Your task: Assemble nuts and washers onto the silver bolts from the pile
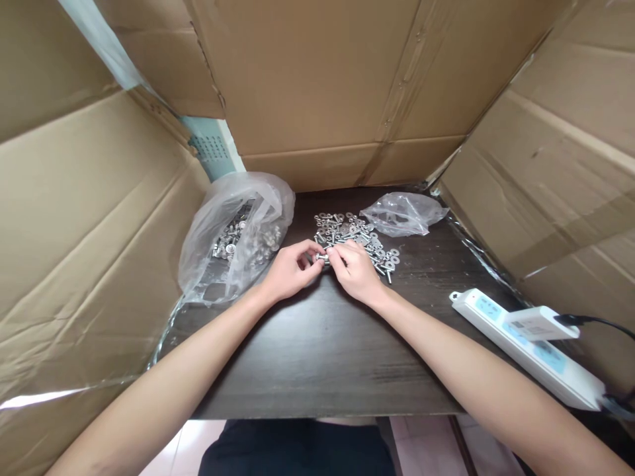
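Note:
Between my two hands, over the near left edge of a pile of bolts, nuts and washers [362,237], is a small silver bolt [322,258]. My left hand [294,270] pinches its left end with thumb and fingertips. At the other end, my right hand [353,266] has its thumb and fingers closed on it. The fingertips partly cover the bolt, so I cannot tell whether a nut or washer is on it. Loose metal parts lie just behind and to the right of my right hand.
A large clear plastic bag [198,251] with many metal parts stands at the left. A smaller clear bag [404,213] lies behind the pile at the right. On the right sits a white power strip [526,347] with a plugged-in adapter [540,324]. Cardboard walls [317,79] enclose the dark table [317,363].

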The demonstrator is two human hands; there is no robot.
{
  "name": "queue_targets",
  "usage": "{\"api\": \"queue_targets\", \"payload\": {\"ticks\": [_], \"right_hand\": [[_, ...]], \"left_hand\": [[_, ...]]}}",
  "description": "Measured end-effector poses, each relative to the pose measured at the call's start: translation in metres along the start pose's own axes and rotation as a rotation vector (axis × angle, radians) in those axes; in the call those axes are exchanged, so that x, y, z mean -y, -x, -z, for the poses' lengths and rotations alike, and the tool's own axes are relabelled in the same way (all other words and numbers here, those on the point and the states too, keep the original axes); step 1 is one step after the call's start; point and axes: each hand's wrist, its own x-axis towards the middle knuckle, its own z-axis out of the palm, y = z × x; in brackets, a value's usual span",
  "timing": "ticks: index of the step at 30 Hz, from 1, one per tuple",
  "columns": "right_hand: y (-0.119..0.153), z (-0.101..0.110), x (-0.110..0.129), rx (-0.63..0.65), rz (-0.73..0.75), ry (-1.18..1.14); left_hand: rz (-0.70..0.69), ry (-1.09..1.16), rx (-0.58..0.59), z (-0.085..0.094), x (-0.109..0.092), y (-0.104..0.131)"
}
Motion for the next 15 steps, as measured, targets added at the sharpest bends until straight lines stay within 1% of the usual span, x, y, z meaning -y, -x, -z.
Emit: {"api": "queue_targets", "payload": {"ticks": [5, 8, 15], "right_hand": [[0.0015, 0.0020, 0.0035, -0.049, 0.036, -0.090], [0.0023, 0.0026, 0.0049, -0.037, 0.049, -0.096], [0.0025, 0.0020, 0.0026, -0.022, 0.021, -0.089]], "left_hand": [[0.001, 0.018, -0.005, -0.0009, 0.0001, -0.0001], [0.016, 0.044, -0.007, -0.0015, 0.0003, 0.0000], [0.019, 0.073, -0.011, -0.0016, 0.0029, 0.0004]]}}
